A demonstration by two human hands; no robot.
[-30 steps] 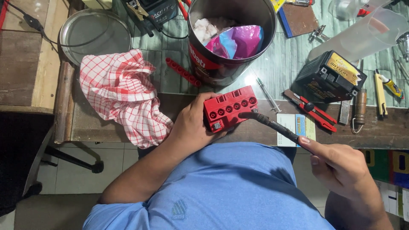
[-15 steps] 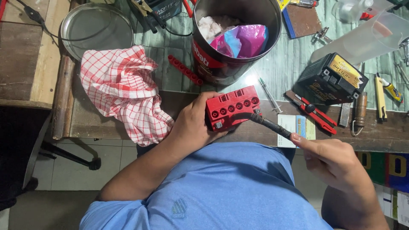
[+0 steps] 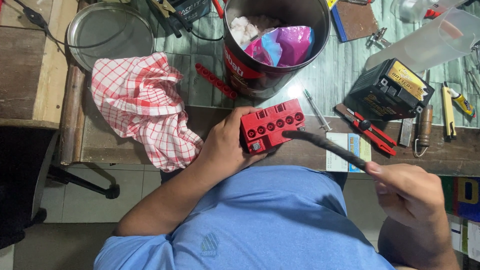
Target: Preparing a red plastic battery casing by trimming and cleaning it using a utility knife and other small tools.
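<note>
My left hand [image 3: 225, 142] grips a small red battery [image 3: 272, 125] at the near edge of the workbench; its top has a row of round holes. My right hand [image 3: 407, 192] holds a dark thin rod-like tool [image 3: 325, 145], whose tip lies over the battery's top, near the holes. A red strip of caps [image 3: 216, 81] lies on the bench behind the battery, beside the red-and-white checked cloth [image 3: 142, 105].
A large dark metal can [image 3: 260, 75] stuffed with bags stands behind the battery. A black battery [image 3: 392, 90], red pliers [image 3: 367, 130], a syringe [image 3: 316, 110], a round metal lid [image 3: 110, 32] and small tools lie around on the bench.
The battery and my left hand stay nearly still. My right hand has swung the dark tool so that it lies flatter, with its tip still over the row of holes.
</note>
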